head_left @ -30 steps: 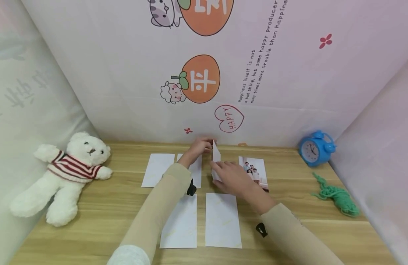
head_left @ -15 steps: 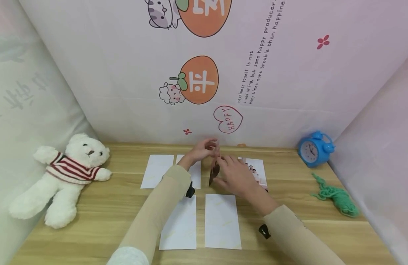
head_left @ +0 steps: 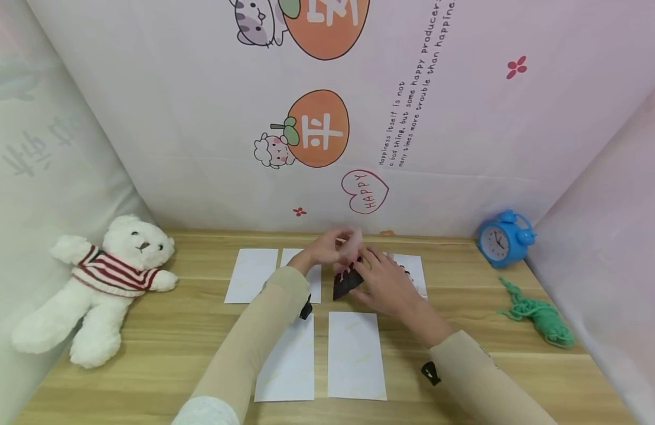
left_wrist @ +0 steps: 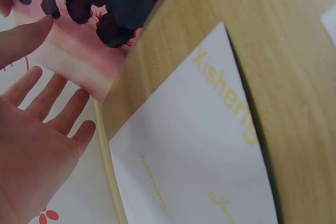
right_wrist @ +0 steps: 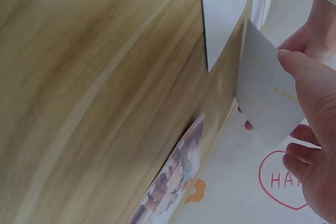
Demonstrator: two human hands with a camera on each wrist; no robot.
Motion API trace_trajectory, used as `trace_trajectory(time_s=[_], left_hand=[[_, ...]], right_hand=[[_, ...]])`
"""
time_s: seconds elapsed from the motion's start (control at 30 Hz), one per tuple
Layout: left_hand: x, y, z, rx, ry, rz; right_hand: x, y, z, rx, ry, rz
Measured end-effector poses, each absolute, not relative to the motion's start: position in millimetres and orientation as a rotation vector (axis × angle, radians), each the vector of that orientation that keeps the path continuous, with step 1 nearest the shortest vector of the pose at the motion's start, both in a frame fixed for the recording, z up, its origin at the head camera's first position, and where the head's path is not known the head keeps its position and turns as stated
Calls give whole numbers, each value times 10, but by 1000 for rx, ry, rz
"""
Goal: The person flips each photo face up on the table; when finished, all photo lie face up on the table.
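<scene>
In the head view a photo [head_left: 347,284] stands tilted off the table near the back wall. Its picture side, with dark figures on pink, faces left, while its white back shows in the right wrist view. My left hand [head_left: 323,248] holds its upper part; in the left wrist view the thumb [left_wrist: 29,38] lies against the picture side, with the other fingers spread by the edge. From the right side my right hand [head_left: 389,282] pinches the photo, thumb on the white back. Partly behind that hand lies a family photo [head_left: 416,273], face up.
White cards with faint yellow lettering lie left and in front: two in the back row [head_left: 251,275], two in the front row, including one near centre [head_left: 356,354]. A teddy bear [head_left: 122,283] sits left. A blue alarm clock [head_left: 502,241] and green yarn [head_left: 545,319] are right.
The photo, upright with its white back showing earlier, has turned so its picture side shows, and it leans to the right. Both hands have shifted slightly right with it.
</scene>
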State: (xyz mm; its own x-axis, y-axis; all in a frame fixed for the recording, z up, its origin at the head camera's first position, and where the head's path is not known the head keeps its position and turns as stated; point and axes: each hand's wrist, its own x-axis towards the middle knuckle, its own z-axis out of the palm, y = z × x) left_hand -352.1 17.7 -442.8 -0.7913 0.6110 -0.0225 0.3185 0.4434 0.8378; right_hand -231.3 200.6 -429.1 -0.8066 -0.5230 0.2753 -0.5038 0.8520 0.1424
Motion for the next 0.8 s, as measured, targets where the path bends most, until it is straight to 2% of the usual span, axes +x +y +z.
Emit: trace_trajectory(time_s=[0.8], left_hand=[[-3464,207,-4443,875,2618,617]], right_hand=[[-2360,2049,-4455,1010,-2856,-60]])
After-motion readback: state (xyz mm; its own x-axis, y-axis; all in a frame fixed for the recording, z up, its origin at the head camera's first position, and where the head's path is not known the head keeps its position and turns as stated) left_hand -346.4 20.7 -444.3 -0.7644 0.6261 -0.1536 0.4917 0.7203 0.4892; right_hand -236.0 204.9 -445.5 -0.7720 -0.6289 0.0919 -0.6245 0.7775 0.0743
